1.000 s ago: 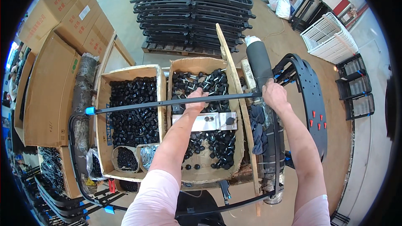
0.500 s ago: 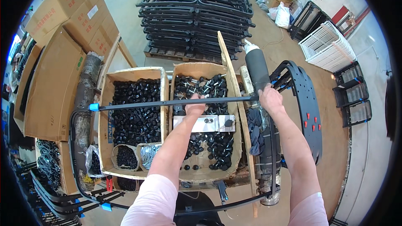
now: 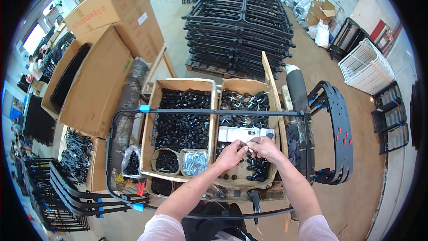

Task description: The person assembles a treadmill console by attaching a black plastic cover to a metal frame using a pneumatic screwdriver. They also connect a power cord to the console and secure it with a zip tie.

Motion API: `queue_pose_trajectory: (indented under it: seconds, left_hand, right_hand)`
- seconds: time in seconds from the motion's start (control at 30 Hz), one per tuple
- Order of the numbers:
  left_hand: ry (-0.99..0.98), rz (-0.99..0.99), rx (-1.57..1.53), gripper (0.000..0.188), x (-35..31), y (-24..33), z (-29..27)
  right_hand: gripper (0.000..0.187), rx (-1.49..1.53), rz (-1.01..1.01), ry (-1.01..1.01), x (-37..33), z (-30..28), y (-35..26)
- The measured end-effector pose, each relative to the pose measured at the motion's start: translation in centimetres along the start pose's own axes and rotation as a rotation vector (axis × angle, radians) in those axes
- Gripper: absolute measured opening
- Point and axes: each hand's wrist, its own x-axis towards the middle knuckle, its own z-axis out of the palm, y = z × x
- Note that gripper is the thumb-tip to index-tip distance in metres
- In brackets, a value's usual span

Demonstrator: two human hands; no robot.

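Over the right cardboard box [image 3: 273,120], my left hand [image 3: 232,155] and my right hand [image 3: 265,148] meet with their fingers pinched together. Whatever small thing they have between the fingertips is mostly hidden. Just beyond the fingers lies a white tray [image 3: 236,135] with a few small dark pieces on it. Black screw-in feet [image 3: 257,169] with pale threaded stems fill the box around it. A black tubular metal frame [image 3: 183,111], with blue wraps [image 3: 145,108] at its left corners, lies across the boxes, and my forearms reach over its near bar.
The left box [image 3: 149,151] holds many black caps [image 3: 183,120] and a container of silvery screws [image 3: 195,163]. A power driver [image 3: 255,200] hangs at the near edge. Tall cartons [image 3: 111,13] stand at left, stacked black frames [image 3: 238,31] beyond, curved black parts [image 3: 335,143] at right.
My right hand has left the frame's right corner and joined my left hand. My left hand has come nearer from the feet. The view has shifted, so everything appears further right.
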Motion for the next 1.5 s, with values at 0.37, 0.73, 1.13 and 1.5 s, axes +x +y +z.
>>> queue_pose_trajectory:
  seconds: [0.37, 0.73, 1.13, 1.5]
  left_hand:
    - [-0.137, -0.095, -0.327, 0.035, -15.5, -1.3, -9.6]
    - [-0.052, -0.085, -0.132, 0.033, -27.9, -5.9, -17.2]
    - [0.051, -0.053, -0.093, 0.037, -32.1, -5.8, -19.7]
    - [0.197, -0.103, 0.055, 0.038, -34.5, -4.6, -13.4]
  right_hand:
    - [0.034, -0.498, -0.524, 0.470, 5.4, 5.2, -11.9]
    - [0.032, -1.072, -0.533, 0.412, 9.8, 8.7, -17.8]
    - [0.035, -1.232, -0.453, 0.629, 11.5, 10.7, -18.7]
    - [0.043, -1.065, -0.115, 0.343, 10.8, 9.9, -21.3]
